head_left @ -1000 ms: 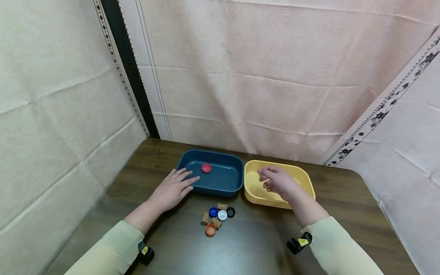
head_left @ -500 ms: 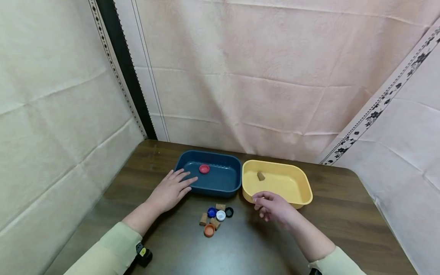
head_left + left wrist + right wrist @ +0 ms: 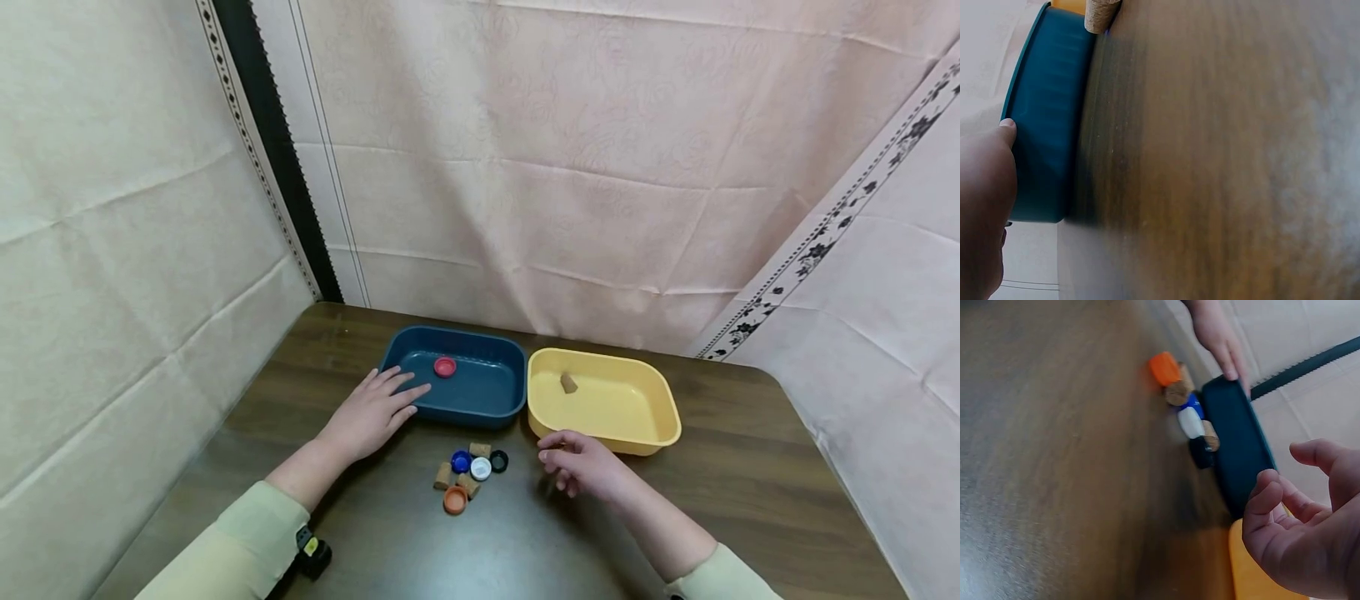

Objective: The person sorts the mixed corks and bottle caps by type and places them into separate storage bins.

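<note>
My left hand [image 3: 367,419] rests with spread fingers on the left front rim of the blue tray [image 3: 480,414], which has a red cap [image 3: 445,367] inside. In the left wrist view its thumb touches the rim of the tray [image 3: 1044,125]. My right hand [image 3: 583,467], fingers loosely bent and holding nothing, hovers by the front edge of the yellow tray [image 3: 652,400]. One cork [image 3: 568,383] lies in that yellow tray. On the table between the hands are an orange cap [image 3: 454,500], a blue cap [image 3: 461,462], a white cap [image 3: 481,469], a black cap [image 3: 498,461] and several corks [image 3: 442,476].
The two trays stand side by side near the back of the brown wooden table [image 3: 390,533]. Pale cloth [image 3: 562,167] hangs behind the table and along both sides. A dark strip [image 3: 292,150] runs down the cloth at the back left.
My right hand has moved from above the yellow tray toward me and slightly left, and a cork now shows in that tray. My left hand has stayed on the blue tray.
</note>
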{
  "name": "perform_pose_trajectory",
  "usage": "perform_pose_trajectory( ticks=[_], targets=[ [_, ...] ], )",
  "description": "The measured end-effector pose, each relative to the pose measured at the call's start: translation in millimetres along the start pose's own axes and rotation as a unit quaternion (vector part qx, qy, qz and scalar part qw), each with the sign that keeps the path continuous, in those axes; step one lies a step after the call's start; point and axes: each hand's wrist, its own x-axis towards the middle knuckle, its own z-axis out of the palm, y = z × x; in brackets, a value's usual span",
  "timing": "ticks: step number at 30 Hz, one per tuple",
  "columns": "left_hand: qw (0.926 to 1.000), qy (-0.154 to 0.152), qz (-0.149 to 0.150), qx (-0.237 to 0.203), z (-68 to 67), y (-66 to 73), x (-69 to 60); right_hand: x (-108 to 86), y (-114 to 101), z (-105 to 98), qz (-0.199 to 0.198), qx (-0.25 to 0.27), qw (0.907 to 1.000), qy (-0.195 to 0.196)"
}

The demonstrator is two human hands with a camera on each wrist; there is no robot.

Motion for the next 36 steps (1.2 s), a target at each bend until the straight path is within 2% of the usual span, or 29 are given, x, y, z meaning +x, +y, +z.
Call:
perform_pose_trajectory(
  ticks=[11, 24, 29, 36],
  targets=[
    [1.0000, -0.006, 0.000, 0.004, -1.1, 2.5, 1.3, 20.6, 12.7, 24.7, -0.010, -0.077, 0.9970, -0.005],
    [0.9999, -0.013, -0.009, 0.005, -3.4, 2.5, 0.1, 32.7, 14.8, 37.2, -0.034, -0.135, 0.9903, 0.006],
    [0.9999, -0.009, -0.006, 0.004, -4.3, 2.7, -0.1, 37.7, 10.9, 42.0, -0.055, -0.176, 0.9828, 0.011],
    [0.9999, -0.014, -0.007, 0.007, -4.4, 3.1, -0.1, 45.4, 8.7, 47.5, -0.056, -0.261, 0.9637, 0.016]
  ],
)
